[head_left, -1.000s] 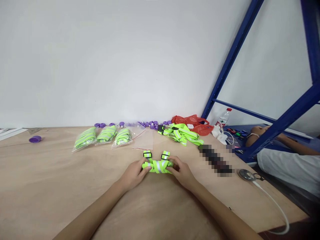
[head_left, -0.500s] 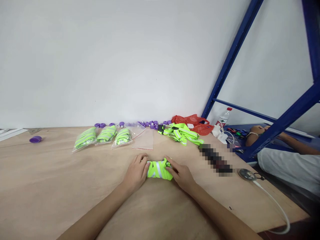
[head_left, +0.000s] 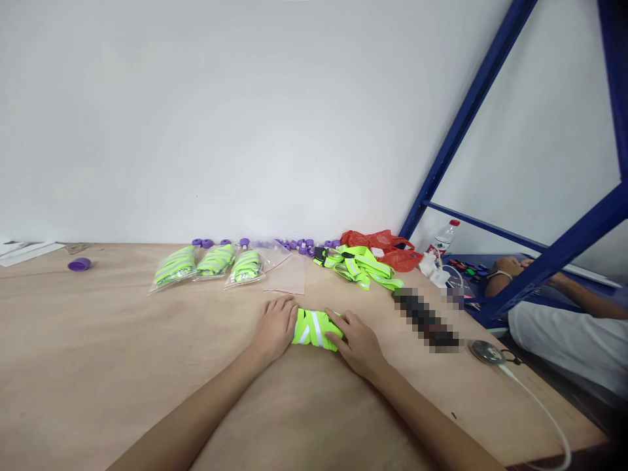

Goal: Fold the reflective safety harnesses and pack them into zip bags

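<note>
A bundle of neon-yellow reflective strap (head_left: 316, 328) with silvery stripes lies wrapped flat on the wooden table in front of me. My left hand (head_left: 275, 329) grips its left end, fingers close together and covering that edge. At the right end, my right hand (head_left: 357, 341) holds the bundle, with fingertips on its top and the thumb at the near side. Beyond my hands are three clear bags (head_left: 245, 268) with similar folded straps inside. A flat clear zip bag (head_left: 285, 275) lies beside them. Farther right sits a loose reflective strap (head_left: 366, 267) with a black buckle.
Several small purple caps (head_left: 309, 247) line the wall, near a red plastic bag (head_left: 377, 243). A pixelated dark object (head_left: 426, 320) and a round cabled device (head_left: 487, 352) lie to the right. Past the blue frame (head_left: 559, 255) is another person's arm (head_left: 583, 297).
The view has shifted slightly, moving the background a little to the right. The raised fold at the bundle's right end now looks flatter, and my left hand covers more of the left end.
</note>
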`<state>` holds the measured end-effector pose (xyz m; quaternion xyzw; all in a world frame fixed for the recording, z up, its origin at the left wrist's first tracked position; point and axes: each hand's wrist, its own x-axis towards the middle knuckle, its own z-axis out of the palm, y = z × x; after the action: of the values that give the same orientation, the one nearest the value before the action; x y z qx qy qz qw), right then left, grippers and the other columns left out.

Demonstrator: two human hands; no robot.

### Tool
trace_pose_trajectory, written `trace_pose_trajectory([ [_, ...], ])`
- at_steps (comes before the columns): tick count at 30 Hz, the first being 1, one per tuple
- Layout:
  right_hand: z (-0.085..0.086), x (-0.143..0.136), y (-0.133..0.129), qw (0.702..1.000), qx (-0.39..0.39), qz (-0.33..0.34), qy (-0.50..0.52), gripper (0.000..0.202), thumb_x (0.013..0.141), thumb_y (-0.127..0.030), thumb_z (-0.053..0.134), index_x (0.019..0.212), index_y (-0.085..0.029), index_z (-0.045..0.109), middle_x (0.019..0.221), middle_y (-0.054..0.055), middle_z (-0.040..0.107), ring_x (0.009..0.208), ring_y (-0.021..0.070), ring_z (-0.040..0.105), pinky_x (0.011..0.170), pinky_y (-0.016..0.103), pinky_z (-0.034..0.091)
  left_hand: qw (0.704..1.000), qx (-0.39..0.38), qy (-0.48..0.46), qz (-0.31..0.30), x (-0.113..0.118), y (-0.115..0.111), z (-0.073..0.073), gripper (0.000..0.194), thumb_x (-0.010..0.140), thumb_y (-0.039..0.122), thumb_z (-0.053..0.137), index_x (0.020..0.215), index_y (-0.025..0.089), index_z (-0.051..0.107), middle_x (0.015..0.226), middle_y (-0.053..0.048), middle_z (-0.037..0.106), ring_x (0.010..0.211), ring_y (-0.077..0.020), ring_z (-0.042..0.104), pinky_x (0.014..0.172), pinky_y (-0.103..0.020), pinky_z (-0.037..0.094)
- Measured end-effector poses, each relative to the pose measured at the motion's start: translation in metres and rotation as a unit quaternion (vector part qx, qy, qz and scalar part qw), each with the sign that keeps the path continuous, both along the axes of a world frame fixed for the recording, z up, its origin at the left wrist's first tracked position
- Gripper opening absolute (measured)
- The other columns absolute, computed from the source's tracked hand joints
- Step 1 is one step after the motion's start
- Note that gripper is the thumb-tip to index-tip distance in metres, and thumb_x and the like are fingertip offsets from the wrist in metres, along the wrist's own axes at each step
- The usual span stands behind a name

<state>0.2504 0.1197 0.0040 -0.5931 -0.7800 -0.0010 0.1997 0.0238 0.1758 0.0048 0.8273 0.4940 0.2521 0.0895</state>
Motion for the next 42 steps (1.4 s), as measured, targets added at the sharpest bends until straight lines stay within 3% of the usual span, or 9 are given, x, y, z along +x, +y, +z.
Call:
trace_pose_trajectory([
  [6, -0.008, 0.000, 0.007, 1.000, 0.009, 0.011, 0.023, 0.044, 0.098, -0.041, 0.051, 0.138, -0.024, 0.059, 0.130, 0.013, 0.065, 0.119, 0.0295, 0.059, 0.099, 0.046, 0.049, 0.994, 0.010, 0.104, 0.019, 0.004, 0.001, 0.011, 0.041, 0.104, 0.033, 0.026, 0.102, 0.021, 0.065, 0.107, -0.011, 0.068, 0.102, -0.0289, 0.058, 0.092, -0.048, 0.040],
  [10, -0.012, 0.001, 0.010, 0.999, -0.014, 0.026, 0.044, 0.045, 0.100, -0.042, 0.048, 0.139, -0.023, 0.057, 0.135, 0.012, 0.064, 0.125, 0.0299, 0.057, 0.104, 0.048, 0.046, 0.989, 0.045, 0.130, 0.045, 0.004, -0.002, 0.013, 0.038, 0.101, 0.039, 0.033, 0.103, 0.019, 0.065, 0.106, -0.016, 0.067, 0.102, -0.0335, 0.057, 0.088, -0.050, 0.039],
  [13, -0.015, 0.001, 0.010, 0.999, -0.016, -0.009, 0.032, 0.046, 0.098, -0.045, 0.049, 0.140, -0.026, 0.057, 0.140, 0.012, 0.060, 0.130, 0.0325, 0.054, 0.104, 0.051, 0.045, 0.991, 0.043, 0.108, 0.062, 0.004, -0.005, 0.014, 0.041, 0.098, 0.048, 0.039, 0.103, 0.017, 0.065, 0.101, -0.019, 0.066, 0.100, -0.0370, 0.056, 0.087, -0.053, 0.038],
  [19, -0.014, 0.001, 0.009, 0.999, -0.018, -0.021, 0.039, 0.049, 0.097, -0.045, 0.050, 0.142, -0.026, 0.055, 0.135, 0.011, 0.064, 0.128, 0.0341, 0.055, 0.102, 0.053, 0.045, 0.981, 0.033, 0.167, 0.093, 0.010, -0.008, 0.017, 0.051, 0.098, 0.053, 0.037, 0.104, 0.012, 0.066, 0.100, -0.023, 0.065, 0.097, -0.0391, 0.056, 0.083, -0.053, 0.041],
  [27, -0.015, 0.002, 0.012, 0.986, -0.031, 0.021, 0.160, 0.045, 0.095, -0.040, 0.054, 0.135, -0.022, 0.061, 0.125, 0.012, 0.067, 0.115, 0.0294, 0.061, 0.100, 0.046, 0.048, 0.988, 0.036, 0.146, 0.047, 0.012, -0.003, 0.005, 0.042, 0.102, 0.044, 0.033, 0.105, 0.015, 0.063, 0.107, -0.017, 0.064, 0.098, -0.0336, 0.057, 0.081, -0.045, 0.044],
  [35, -0.015, 0.002, 0.015, 0.934, -0.079, 0.027, 0.348, 0.051, 0.084, -0.037, 0.064, 0.132, -0.021, 0.063, 0.129, 0.011, 0.064, 0.121, 0.0268, 0.060, 0.106, 0.043, 0.047, 0.997, 0.018, 0.072, -0.005, 0.014, -0.001, 0.002, 0.031, 0.103, 0.037, 0.036, 0.110, 0.018, 0.060, 0.111, -0.012, 0.060, 0.102, -0.0294, 0.055, 0.086, -0.043, 0.045],
  [39, -0.015, 0.003, 0.019, 0.872, -0.132, 0.030, 0.471, 0.067, 0.077, -0.040, 0.072, 0.140, -0.023, 0.056, 0.138, 0.010, 0.060, 0.125, 0.0280, 0.057, 0.104, 0.043, 0.048, 0.999, 0.027, 0.022, -0.038, 0.019, -0.002, -0.004, 0.029, 0.103, 0.033, 0.036, 0.111, 0.019, 0.060, 0.110, -0.011, 0.058, 0.101, -0.0273, 0.054, 0.089, -0.043, 0.047],
  [42, -0.015, 0.000, 0.021, 0.827, -0.160, 0.015, 0.538, 0.077, 0.076, -0.047, 0.076, 0.144, -0.023, 0.051, 0.133, 0.010, 0.063, 0.117, 0.0288, 0.062, 0.097, 0.041, 0.053, 0.996, 0.046, -0.003, -0.075, 0.022, -0.003, -0.008, 0.028, 0.102, 0.029, 0.037, 0.115, 0.021, 0.061, 0.111, -0.011, 0.058, 0.101, -0.0264, 0.054, 0.090, -0.043, 0.049],
])
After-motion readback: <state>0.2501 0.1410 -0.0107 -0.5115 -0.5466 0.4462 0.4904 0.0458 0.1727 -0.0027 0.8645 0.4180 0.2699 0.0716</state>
